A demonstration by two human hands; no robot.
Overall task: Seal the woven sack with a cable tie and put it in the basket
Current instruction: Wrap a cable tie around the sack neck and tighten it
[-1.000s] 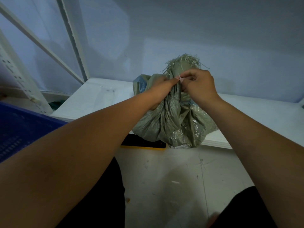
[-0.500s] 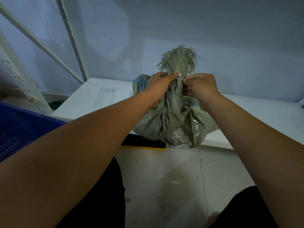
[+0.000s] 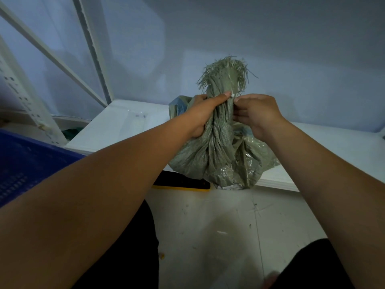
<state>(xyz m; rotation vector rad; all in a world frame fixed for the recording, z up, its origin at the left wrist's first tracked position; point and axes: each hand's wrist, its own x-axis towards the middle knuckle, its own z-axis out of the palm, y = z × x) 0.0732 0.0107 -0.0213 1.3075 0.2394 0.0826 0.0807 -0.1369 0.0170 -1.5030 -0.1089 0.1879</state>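
A grey-green woven sack (image 3: 220, 159) stands on the front edge of a low white shelf (image 3: 125, 126), its mouth gathered into a neck with a frayed tuft on top. My left hand (image 3: 203, 113) is closed around the neck from the left. My right hand (image 3: 256, 113) sits to the right of the neck, its fingertips pinching a small white cable tie (image 3: 233, 95) at the neck. Most of the tie is hidden by fingers and cloth. A blue basket (image 3: 25, 163) shows at the left edge.
A white perforated rack upright (image 3: 23, 94) and diagonal brace stand at the left. A black and yellow flat object (image 3: 183, 182) lies under the shelf edge. Pale tiled floor (image 3: 218, 236) lies below, with my dark-clothed legs at the bottom.
The sack's neck has been pulled upright and taller, the tuft rising. My hands moved down the neck a little and apart, the right hand shifting off to the right side.
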